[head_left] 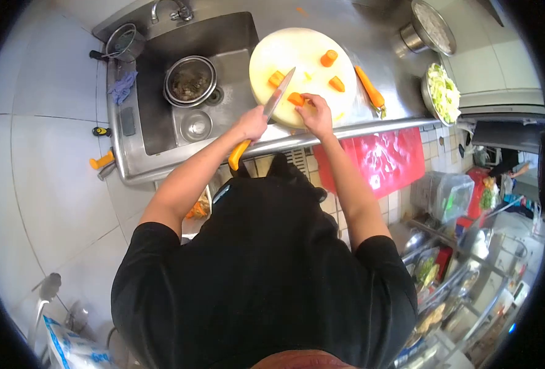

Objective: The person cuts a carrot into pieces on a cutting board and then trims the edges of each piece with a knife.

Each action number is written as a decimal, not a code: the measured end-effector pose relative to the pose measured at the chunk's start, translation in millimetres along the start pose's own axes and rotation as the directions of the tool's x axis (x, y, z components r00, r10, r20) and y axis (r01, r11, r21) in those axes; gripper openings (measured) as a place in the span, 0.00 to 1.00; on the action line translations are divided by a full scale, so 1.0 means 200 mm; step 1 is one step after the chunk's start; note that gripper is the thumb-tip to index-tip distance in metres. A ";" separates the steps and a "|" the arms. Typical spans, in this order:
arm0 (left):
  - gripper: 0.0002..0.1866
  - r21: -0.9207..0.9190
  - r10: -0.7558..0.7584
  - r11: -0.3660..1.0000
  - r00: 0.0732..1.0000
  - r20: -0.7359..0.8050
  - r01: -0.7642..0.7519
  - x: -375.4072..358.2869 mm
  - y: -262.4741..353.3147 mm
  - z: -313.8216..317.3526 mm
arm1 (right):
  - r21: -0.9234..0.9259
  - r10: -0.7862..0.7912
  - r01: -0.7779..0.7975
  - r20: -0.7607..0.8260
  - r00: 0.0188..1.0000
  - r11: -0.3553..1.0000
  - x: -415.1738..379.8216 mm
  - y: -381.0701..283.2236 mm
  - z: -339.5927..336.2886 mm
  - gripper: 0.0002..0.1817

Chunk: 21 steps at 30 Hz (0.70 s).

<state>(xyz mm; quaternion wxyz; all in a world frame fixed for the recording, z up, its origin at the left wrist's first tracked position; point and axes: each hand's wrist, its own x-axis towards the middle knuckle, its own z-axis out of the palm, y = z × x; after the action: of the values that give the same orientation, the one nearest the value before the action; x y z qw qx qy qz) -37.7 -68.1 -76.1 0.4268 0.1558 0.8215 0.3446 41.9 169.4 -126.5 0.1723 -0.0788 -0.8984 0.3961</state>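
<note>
A knife (pixel 278 94) with a yellow handle is in my left hand (pixel 252 123), gripped where blade and handle meet. Its blade slants up over the round white cutting board (pixel 297 46). My right hand (pixel 315 117) has its fingers closed on a carrot piece (pixel 296 98) near the board's front edge. Beside the blade lies another carrot chunk (pixel 276 79). Two more cut pieces, an upright carrot stub (pixel 329 58) and a carrot wedge (pixel 337 83), rest farther right on the board. A whole carrot (pixel 369 88) lies on the steel counter, right of the board.
To the left is a steel sink (pixel 155 132) holding a pot (pixel 190 81) with dark contents and a clear bowl (pixel 196 125). A bowl of chopped greens (pixel 442 93) and a metal bowl (pixel 433 27) stand at right. A red sheet (pixel 383 161) hangs below the counter edge.
</note>
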 end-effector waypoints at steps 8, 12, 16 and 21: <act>0.13 -0.179 0.012 0.984 0.996 0.086 0.004 -0.12 0.08 -0.02 | -0.131 -0.100 0.097 -0.016 0.995 0.987 0.03 -0.01 0.02 0.13; 0.13 -0.193 -0.012 0.981 0.994 0.110 0.033 -0.21 0.11 -0.04 | -0.179 -0.198 0.193 -0.009 0.980 0.965 0.02 0.01 0.00 0.13; 0.11 -0.176 -0.004 0.984 0.996 0.093 0.020 -0.23 0.10 -0.01 | -0.187 -0.216 0.209 -0.020 0.976 0.960 0.02 0.02 0.02 0.16; 0.11 -0.187 -0.046 0.980 0.995 0.092 0.063 -0.27 0.13 0.01 | -0.161 -0.259 0.252 -0.024 0.965 0.954 0.03 0.03 0.01 0.17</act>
<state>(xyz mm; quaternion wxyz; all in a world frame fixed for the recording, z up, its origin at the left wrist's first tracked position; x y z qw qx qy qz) -5.9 -78.0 -26.2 0.4845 0.1066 0.7694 0.4024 34.8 173.1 -130.2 0.2355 0.0161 -0.9254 0.2966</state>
